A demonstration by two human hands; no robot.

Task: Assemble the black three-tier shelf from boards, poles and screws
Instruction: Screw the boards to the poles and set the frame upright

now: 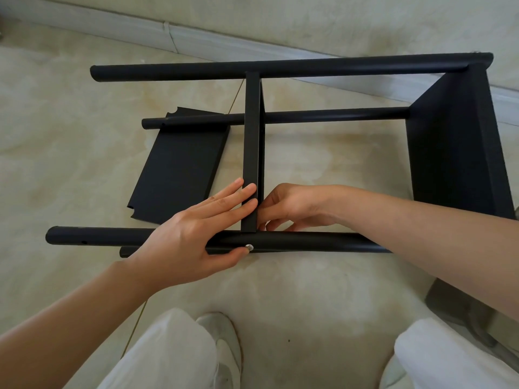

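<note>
Shelf frame [280,122] lies on its side on the floor [70,169], unmarked. Left hand [196,234] spreads flat against the middle board [251,153], thumb touching a screw [249,247] in the near pole [295,242]. Right hand [292,206] curls behind the board, perhaps pinching something.

left grip [196,234] flat with straight fingers, right grip [292,207] curled

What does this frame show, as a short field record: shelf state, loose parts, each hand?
shelf: lying on its side on the floor, end board and middle board set between the poles
loose part: third board flat on the floor
screw: in the near pole
left hand: fingers flat on the middle board, thumb at the screw
right hand: fingers curled at the board's near end
</note>
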